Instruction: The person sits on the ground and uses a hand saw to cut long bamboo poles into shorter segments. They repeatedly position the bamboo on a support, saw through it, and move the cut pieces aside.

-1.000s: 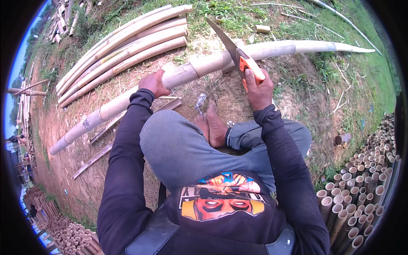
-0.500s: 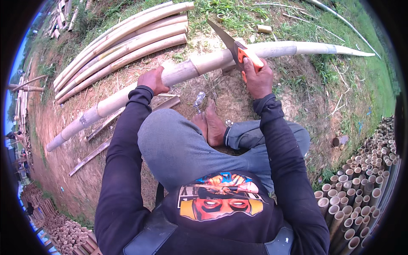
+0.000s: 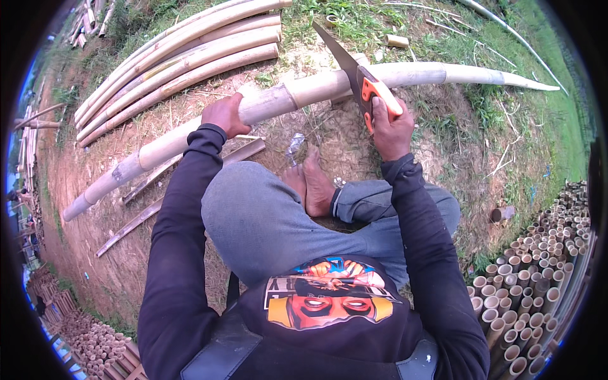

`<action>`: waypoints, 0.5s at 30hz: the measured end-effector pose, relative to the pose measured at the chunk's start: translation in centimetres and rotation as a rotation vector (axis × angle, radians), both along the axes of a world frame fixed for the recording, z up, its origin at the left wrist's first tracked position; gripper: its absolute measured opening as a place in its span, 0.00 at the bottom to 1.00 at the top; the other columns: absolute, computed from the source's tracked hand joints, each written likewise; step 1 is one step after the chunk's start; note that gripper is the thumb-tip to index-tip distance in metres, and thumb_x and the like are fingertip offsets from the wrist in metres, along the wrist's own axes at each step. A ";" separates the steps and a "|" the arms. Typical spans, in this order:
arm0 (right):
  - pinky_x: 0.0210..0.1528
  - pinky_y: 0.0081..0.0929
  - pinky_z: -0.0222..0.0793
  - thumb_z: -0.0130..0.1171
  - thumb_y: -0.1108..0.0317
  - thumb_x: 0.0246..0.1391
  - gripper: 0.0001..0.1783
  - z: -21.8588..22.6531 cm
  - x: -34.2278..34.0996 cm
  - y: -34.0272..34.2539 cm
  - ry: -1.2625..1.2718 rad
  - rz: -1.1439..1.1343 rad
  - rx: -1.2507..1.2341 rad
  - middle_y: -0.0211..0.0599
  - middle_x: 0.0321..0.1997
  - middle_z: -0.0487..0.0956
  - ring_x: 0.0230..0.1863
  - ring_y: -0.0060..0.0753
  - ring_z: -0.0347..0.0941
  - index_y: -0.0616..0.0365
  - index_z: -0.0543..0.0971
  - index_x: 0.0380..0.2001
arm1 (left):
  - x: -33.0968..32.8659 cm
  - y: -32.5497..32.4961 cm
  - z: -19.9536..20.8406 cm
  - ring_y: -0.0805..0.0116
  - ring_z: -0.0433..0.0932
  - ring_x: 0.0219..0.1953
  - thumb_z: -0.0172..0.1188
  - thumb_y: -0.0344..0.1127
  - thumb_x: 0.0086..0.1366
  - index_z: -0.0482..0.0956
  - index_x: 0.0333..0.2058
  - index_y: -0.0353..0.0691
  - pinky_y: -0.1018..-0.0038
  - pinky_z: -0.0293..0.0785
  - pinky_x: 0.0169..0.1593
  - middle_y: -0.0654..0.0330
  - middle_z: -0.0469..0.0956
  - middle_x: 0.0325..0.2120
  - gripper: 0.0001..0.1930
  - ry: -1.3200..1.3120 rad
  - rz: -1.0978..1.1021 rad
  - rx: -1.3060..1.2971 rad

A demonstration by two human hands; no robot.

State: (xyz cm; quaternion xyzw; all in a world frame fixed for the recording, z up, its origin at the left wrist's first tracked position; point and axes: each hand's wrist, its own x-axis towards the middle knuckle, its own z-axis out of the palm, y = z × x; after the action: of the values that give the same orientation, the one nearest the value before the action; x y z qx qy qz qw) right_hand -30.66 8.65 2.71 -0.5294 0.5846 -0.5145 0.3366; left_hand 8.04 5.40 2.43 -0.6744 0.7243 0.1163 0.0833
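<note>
A long bamboo pole point(image 3: 320, 88) stretches across in front of me, from the lower left to the far right. My left hand point(image 3: 225, 116) is wrapped round it, left of a greyish section by a joint. In my right hand point(image 3: 392, 131) is a handsaw point(image 3: 347, 62) with an orange and black handle. Its blade lies across the pole, pointing away and up to the left; the teeth are too small to make out. Under the pole near the blade, a short support piece point(image 3: 342, 99) partly shows.
Several cut bamboo poles point(image 3: 209, 58) lie side by side at the far left. Split bamboo pieces point(image 3: 244, 152) rest near my left knee. A short bamboo offcut point(image 3: 396, 41) lies in the grass beyond the saw. Stacked bamboo tubes point(image 3: 516, 297) fill the lower right. My bare feet point(image 3: 318, 183) are close below the pole.
My right hand has drawn the saw back toward me and slightly right, so more blade shows on the near side of the pole. My left hand keeps its grip.
</note>
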 end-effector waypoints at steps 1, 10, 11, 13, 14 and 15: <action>0.34 0.22 0.74 0.69 0.64 0.69 0.15 -0.3 0.4 -2.5 -0.043 0.017 -0.005 0.29 0.35 0.84 0.34 0.15 0.78 0.67 0.81 0.48 | -0.1 0.0 0.3 0.46 0.86 0.49 0.79 0.51 0.47 0.77 0.58 0.43 0.52 0.82 0.54 0.47 0.86 0.45 0.39 -0.003 0.006 0.006; 0.26 0.16 0.67 0.61 0.71 0.72 0.13 3.3 -5.2 20.9 -0.139 -0.037 0.010 0.32 0.34 0.83 0.25 0.11 0.72 0.71 0.77 0.53 | 0.2 0.0 -0.5 0.46 0.86 0.49 0.80 0.50 0.47 0.76 0.58 0.42 0.52 0.82 0.53 0.48 0.86 0.46 0.40 -0.005 -0.019 0.000; 0.29 0.18 0.72 0.61 0.72 0.72 0.13 3.6 -5.2 21.6 -0.160 -0.019 -0.028 0.33 0.35 0.83 0.27 0.14 0.75 0.71 0.77 0.51 | 0.3 0.0 -0.6 0.46 0.86 0.49 0.80 0.51 0.47 0.76 0.58 0.42 0.52 0.82 0.53 0.48 0.86 0.46 0.40 -0.001 -0.021 -0.005; 0.32 0.20 0.76 0.61 0.72 0.72 0.12 3.1 -4.4 18.4 -0.108 -0.018 0.004 0.34 0.37 0.83 0.31 0.16 0.77 0.71 0.77 0.51 | 0.3 -0.1 -0.7 0.46 0.86 0.49 0.80 0.51 0.47 0.76 0.58 0.42 0.52 0.82 0.53 0.48 0.86 0.46 0.40 -0.011 -0.016 -0.019; 0.36 0.21 0.78 0.62 0.71 0.72 0.12 2.0 -3.4 14.5 -0.159 0.013 -0.021 0.34 0.39 0.83 0.33 0.18 0.78 0.70 0.78 0.51 | 0.3 -0.1 -0.6 0.46 0.86 0.49 0.80 0.51 0.48 0.76 0.58 0.43 0.52 0.82 0.53 0.47 0.86 0.45 0.40 -0.018 -0.014 -0.017; 0.40 0.23 0.81 0.63 0.71 0.71 0.12 0.8 -2.4 10.8 -0.229 -0.017 0.077 0.35 0.41 0.84 0.36 0.19 0.80 0.70 0.78 0.51 | 0.2 -0.1 -0.5 0.46 0.86 0.49 0.80 0.51 0.48 0.76 0.58 0.43 0.52 0.82 0.53 0.47 0.86 0.45 0.40 -0.022 -0.014 -0.012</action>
State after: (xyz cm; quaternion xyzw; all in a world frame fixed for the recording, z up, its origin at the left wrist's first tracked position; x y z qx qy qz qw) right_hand -33.11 19.49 3.53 -0.4488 0.5663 -0.5515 0.4168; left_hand 8.28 5.33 1.93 -0.6709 0.7289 0.1038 0.0881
